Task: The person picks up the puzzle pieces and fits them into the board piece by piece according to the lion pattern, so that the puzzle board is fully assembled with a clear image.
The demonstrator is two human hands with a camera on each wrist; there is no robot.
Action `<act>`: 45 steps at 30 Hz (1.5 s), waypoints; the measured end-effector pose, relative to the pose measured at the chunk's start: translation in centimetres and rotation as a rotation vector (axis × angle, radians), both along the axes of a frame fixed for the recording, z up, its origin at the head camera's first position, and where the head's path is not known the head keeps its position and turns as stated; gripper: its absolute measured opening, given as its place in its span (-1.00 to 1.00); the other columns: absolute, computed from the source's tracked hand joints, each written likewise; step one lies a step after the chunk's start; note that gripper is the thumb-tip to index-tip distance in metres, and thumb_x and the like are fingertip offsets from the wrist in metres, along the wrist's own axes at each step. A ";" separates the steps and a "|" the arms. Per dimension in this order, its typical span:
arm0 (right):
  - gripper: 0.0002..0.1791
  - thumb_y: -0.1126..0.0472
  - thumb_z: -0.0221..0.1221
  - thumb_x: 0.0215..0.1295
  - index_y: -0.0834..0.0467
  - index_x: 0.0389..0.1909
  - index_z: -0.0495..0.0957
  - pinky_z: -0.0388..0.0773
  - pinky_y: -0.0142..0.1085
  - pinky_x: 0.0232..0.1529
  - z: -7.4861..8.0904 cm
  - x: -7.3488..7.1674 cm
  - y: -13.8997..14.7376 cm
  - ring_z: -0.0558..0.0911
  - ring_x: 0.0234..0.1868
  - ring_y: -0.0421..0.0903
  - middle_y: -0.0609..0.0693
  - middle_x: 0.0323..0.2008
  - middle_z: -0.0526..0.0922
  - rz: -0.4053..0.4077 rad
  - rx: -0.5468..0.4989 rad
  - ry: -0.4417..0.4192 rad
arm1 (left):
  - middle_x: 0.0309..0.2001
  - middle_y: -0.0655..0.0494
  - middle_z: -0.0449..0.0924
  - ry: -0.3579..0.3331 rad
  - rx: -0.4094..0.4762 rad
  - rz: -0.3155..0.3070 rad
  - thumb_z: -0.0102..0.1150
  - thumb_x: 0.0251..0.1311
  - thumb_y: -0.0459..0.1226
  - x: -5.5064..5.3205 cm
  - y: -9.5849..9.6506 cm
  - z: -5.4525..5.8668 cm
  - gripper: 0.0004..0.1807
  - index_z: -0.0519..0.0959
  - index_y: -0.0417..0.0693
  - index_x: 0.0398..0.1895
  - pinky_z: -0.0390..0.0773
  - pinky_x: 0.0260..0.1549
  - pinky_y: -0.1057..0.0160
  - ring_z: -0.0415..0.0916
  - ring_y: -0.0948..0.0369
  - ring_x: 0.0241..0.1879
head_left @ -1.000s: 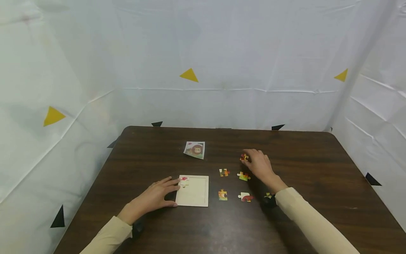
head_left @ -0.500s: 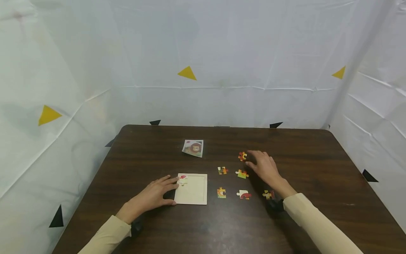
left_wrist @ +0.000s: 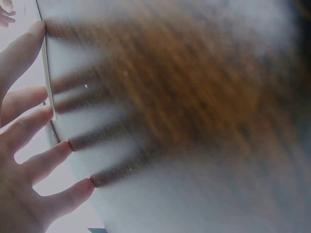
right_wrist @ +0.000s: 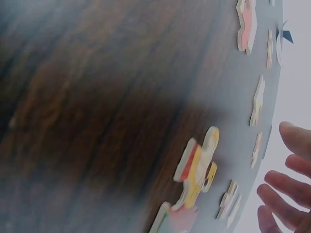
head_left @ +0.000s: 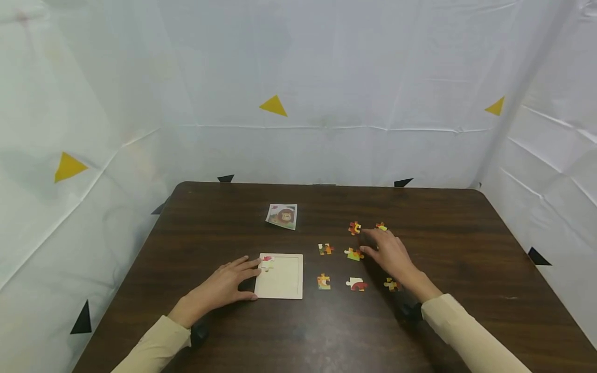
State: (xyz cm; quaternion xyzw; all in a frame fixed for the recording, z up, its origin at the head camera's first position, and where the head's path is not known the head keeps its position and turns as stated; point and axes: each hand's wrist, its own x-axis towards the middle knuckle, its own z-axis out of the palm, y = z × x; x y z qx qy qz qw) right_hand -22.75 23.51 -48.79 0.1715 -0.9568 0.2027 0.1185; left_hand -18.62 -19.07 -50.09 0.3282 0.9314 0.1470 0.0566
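My left hand (head_left: 221, 286) rests at the left side of a pale square puzzle tray (head_left: 285, 280), fingertips on its edge, fingers spread in the left wrist view. One puzzle piece (head_left: 267, 264) with a pink patch lies in the tray's upper left corner. My right hand (head_left: 392, 255) hovers with loosely bent fingers among the loose pieces, holding nothing visible. Near its fingertips lie a red-orange piece (head_left: 354, 228) and a green-yellow piece (head_left: 354, 254). Beyond its knuckles shows another yellow-red piece (head_left: 381, 226). Whatever lies beneath the palm is mostly hidden.
Other loose pieces lie right of the tray: an orange-green one (head_left: 325, 249), an orange one (head_left: 324, 282), a white-red one (head_left: 356, 284) and a yellowish one (head_left: 392, 284). A lion picture card (head_left: 282, 216) lies farther back on the dark wooden table (head_left: 224, 212).
My right hand has drawn off the red-orange piece, moving right and nearer to me. The piece beyond the knuckles has come into view. My left hand stays at the tray.
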 end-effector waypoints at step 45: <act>-0.47 0.16 0.47 -0.07 0.12 0.01 0.64 0.52 0.16 -0.21 -1.9 8.8 -1.9 0.59 -0.06 0.04 0.04 -0.02 0.66 0.132 -0.092 0.100 | 0.41 0.01 0.25 -0.031 0.001 0.005 0.34 0.08 0.05 0.0 0.0 0.1 -0.33 0.50 -0.07 0.24 0.28 0.09 -0.39 0.13 -0.15 0.38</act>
